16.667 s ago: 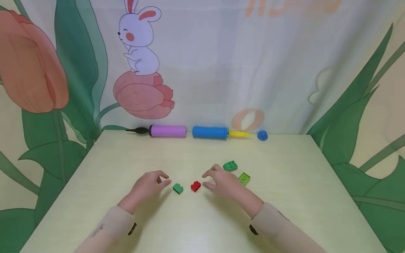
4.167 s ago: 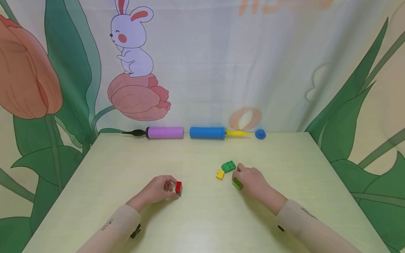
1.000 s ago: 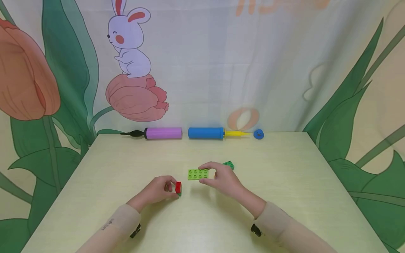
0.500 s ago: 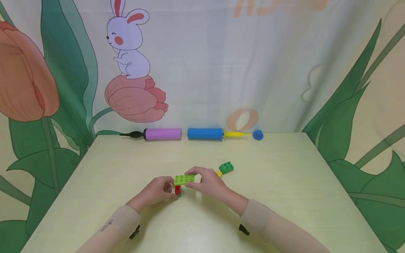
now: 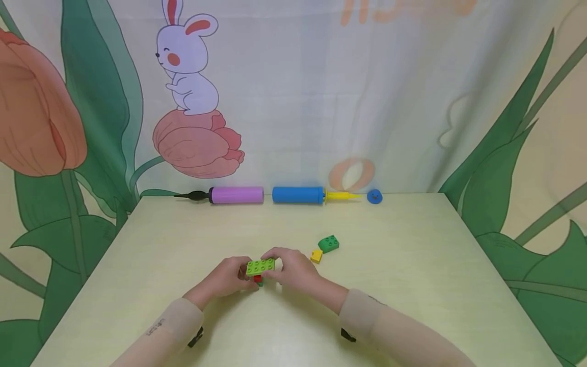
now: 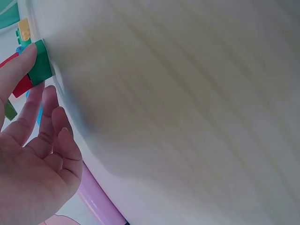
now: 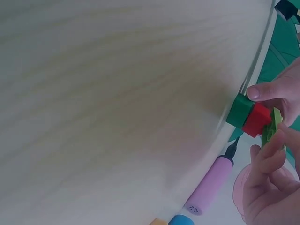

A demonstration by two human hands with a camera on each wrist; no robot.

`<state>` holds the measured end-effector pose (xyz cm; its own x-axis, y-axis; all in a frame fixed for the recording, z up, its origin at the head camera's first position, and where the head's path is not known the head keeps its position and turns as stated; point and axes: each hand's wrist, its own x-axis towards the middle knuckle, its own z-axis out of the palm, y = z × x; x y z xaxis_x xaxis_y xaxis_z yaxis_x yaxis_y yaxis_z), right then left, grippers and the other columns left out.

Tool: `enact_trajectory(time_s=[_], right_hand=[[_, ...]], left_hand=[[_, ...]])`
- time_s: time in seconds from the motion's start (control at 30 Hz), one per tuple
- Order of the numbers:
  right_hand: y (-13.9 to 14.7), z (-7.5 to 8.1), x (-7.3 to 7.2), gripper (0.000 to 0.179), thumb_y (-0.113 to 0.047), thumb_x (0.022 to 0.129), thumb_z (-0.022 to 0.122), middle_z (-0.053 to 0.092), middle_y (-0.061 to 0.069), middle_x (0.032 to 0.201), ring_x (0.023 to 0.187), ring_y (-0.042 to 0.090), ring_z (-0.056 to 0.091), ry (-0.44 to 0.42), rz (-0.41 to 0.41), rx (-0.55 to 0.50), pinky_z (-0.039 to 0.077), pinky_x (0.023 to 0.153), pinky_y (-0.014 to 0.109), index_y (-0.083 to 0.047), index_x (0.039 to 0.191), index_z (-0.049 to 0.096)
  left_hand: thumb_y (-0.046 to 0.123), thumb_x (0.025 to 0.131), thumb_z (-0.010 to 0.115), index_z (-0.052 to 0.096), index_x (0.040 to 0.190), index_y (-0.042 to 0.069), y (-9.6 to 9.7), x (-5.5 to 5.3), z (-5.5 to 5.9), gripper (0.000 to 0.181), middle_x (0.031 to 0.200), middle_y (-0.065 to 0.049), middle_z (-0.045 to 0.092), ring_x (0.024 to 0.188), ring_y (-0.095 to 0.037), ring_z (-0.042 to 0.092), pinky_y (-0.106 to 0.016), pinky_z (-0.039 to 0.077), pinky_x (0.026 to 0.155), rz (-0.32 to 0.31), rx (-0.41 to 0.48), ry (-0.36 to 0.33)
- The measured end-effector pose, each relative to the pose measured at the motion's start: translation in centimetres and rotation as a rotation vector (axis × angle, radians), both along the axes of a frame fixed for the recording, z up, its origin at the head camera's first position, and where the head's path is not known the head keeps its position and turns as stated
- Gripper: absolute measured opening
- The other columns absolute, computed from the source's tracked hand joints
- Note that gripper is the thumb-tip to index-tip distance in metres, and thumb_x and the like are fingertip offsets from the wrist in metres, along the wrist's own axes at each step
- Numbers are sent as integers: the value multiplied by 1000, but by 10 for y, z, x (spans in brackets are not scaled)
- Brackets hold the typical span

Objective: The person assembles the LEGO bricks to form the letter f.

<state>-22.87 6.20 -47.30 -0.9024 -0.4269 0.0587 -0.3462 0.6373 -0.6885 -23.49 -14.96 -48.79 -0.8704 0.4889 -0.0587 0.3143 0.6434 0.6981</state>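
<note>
My left hand pinches a small stack between thumb and fingers: a green brick at the bottom with a red brick on top. In the right wrist view the stack stands on the table. My right hand holds a flat lime-green building brick by its right end, studs up. The lime brick lies right over the red brick, hiding most of it in the head view. In the left wrist view the thumb presses against the green and red bricks, while the lower fingers stay loosely bent.
A yellow brick and a green sloped brick lie right of the hands. Along the table's back edge are a purple pump, a blue pump with a yellow nozzle, and a small blue round piece. A printed curtain hangs behind.
My right hand has picked up the lime brick from the right, carried it left and lowered it over the red brick. Earlier, the red brick came onto the green one, and the yellow brick appeared.
</note>
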Motion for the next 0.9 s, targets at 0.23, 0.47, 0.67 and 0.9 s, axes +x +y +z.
enact_trajectory(time_s=[0.23, 0.47, 0.67, 0.9], right_hand=[[-1, 0, 1, 34, -30, 83, 77, 64, -10, 109, 47, 9, 32, -6, 1, 23, 30, 44, 23, -25, 115, 66], [-1, -2, 1, 32, -32, 84, 76, 65, -10, 106, 65, 8, 51, 37, 23, 92, 38, 50, 23, -25, 114, 66], [0, 0, 3, 34, -32, 83, 77, 66, -11, 105, 71, 8, 54, 72, 33, 126, 40, 50, 22, -25, 114, 66], [-1, 1, 3, 35, -32, 81, 79, 66, -12, 106, 74, 9, 56, 92, 28, 150, 40, 49, 22, -25, 114, 68]], left_hand=[[16, 76, 83, 60, 88, 13, 0, -1, -2, 26, 73, 1, 53, 66, -15, 48, -28, 42, 57, -2, -17, 15], [17, 77, 83, 60, 88, 13, -2, 0, -3, 26, 70, 2, 52, 63, -13, 46, -26, 40, 55, -11, -18, 31], [16, 76, 83, 62, 91, 11, -2, -1, -2, 26, 71, 1, 52, 63, -13, 46, -26, 40, 54, -27, -6, 41], [17, 76, 83, 62, 91, 11, -2, -2, -2, 27, 71, 2, 53, 62, -12, 47, -26, 40, 54, -37, -3, 44]])
